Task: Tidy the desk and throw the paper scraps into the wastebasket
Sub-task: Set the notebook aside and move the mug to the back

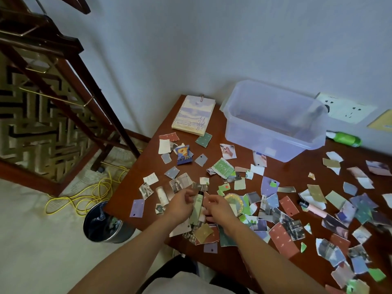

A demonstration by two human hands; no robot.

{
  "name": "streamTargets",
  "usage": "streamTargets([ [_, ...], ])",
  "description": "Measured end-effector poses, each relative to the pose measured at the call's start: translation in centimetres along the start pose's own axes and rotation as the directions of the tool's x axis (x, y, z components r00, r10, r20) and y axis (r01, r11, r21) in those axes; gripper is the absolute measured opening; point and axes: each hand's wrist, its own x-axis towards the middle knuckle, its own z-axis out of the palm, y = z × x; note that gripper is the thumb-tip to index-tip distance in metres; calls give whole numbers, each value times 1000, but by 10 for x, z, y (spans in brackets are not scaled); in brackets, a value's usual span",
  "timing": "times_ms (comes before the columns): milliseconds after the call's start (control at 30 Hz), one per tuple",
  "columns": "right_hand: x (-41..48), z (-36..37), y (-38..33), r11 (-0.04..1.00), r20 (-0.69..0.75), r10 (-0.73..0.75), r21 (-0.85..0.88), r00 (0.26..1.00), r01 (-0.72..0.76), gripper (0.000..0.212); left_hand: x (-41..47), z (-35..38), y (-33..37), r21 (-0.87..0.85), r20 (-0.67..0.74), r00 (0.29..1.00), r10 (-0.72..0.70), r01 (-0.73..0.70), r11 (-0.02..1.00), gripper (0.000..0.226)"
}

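Several torn paper scraps of many colours cover the red-brown desk. Both hands meet over the desk's near left part. My left hand and my right hand have curled fingers and hold a bunch of paper scraps between them, with a pale green strip standing up. A dark round wastebasket with a black liner stands on the floor left of the desk, below its corner.
A clear plastic bin sits at the desk's back. A spiral notebook lies at the back left, a blue snack packet near it, a green bottle at the back right, a pink pen among scraps. Yellow cable lies on the floor.
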Motion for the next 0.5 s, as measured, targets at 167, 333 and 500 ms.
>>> streamTargets([
  [167,7,3,8,999,-46,30,18,998,-29,42,4,-2,-5,23,41,999,30,-31,999,37],
  [333,6,4,8,996,-78,50,84,996,-44,40,6,-1,-3,67,68,996,65,-70,995,39],
  [500,3,7,8,990,-105,65,129,992,-51,37,8,0,-2,85,73,996,51,-57,995,36],
])
